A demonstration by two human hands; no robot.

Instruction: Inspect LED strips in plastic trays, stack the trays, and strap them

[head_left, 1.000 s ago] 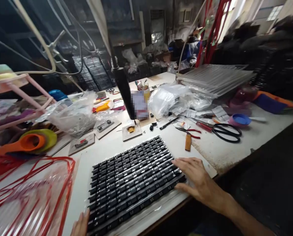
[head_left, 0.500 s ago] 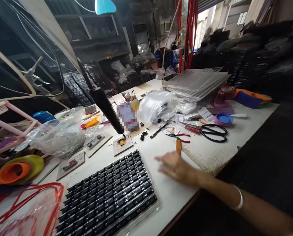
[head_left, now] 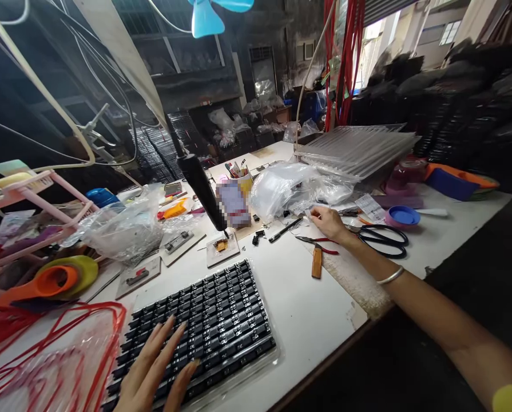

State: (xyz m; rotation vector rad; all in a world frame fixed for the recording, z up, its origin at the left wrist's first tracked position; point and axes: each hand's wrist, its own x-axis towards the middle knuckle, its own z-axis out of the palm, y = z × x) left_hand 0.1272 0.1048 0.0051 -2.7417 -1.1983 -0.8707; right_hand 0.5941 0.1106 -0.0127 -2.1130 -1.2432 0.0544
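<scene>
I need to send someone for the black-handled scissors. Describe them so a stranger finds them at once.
On the white worktable, look just past the right hand, before the round blue lid. The scissors lie flat there: large, with black loop handles, unlike the small red-handled pliers nearby.

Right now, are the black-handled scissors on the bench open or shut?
Shut: the black scissors lie flat with blades together, beside the right hand.

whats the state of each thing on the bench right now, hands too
left hand: open, fingers spread, lying flat on the tray of black parts
right hand: stretched out over the small clutter by the plastic bags; grip cannot be told
tray of black parts: flat on the bench, rows full
black scissors: lying flat, blades shut
red-handled pliers: lying flat, untouched
blue lid: resting on the bench
plastic bags: crumpled in a heap
</scene>
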